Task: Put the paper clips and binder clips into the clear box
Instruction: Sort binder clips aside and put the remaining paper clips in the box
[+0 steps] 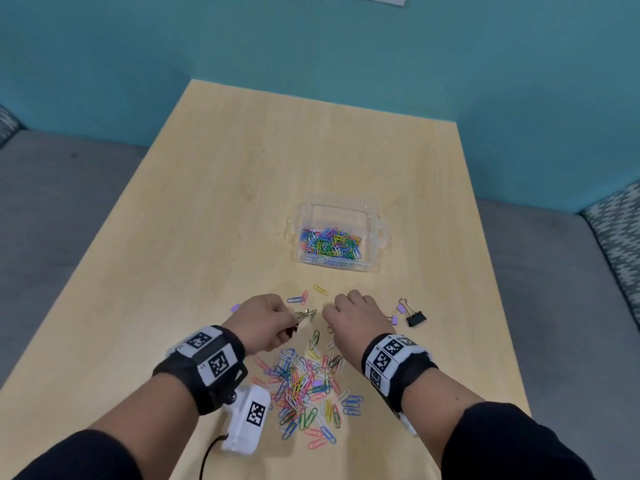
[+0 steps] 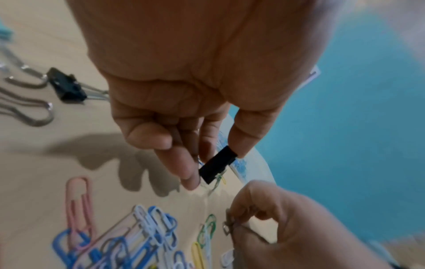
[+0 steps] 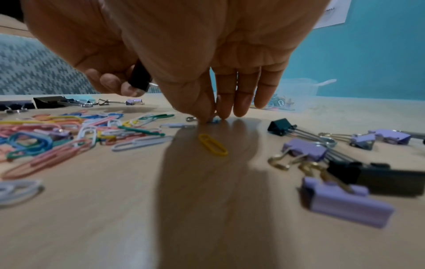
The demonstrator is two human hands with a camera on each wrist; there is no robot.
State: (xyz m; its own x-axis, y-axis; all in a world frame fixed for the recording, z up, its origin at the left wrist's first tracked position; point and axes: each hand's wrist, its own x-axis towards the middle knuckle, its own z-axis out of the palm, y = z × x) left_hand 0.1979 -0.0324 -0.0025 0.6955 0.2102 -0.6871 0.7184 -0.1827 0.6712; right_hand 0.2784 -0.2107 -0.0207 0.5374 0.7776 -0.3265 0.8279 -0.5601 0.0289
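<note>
Inside the clear box (image 1: 372, 233), mid-table, coloured paper clips cover part of the floor; a larger heap of paper clips (image 1: 306, 386) and several binder clips (image 1: 410, 315) remain loose on the table (image 1: 207, 209). Left hand (image 1: 265, 322) pinches a black binder clip (image 2: 217, 166); right hand (image 1: 353, 315) pinches down at the tabletop on a small clip, barely visible, so roughly half is left.

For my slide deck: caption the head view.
Both hands gather clips from the wooden table; clear box already holds coloured paper clips.

We note bare table (image 1: 214, 202) left of the clear box (image 1: 337, 237); scattered paper clips (image 1: 304, 386) obstruct the near side.
</note>
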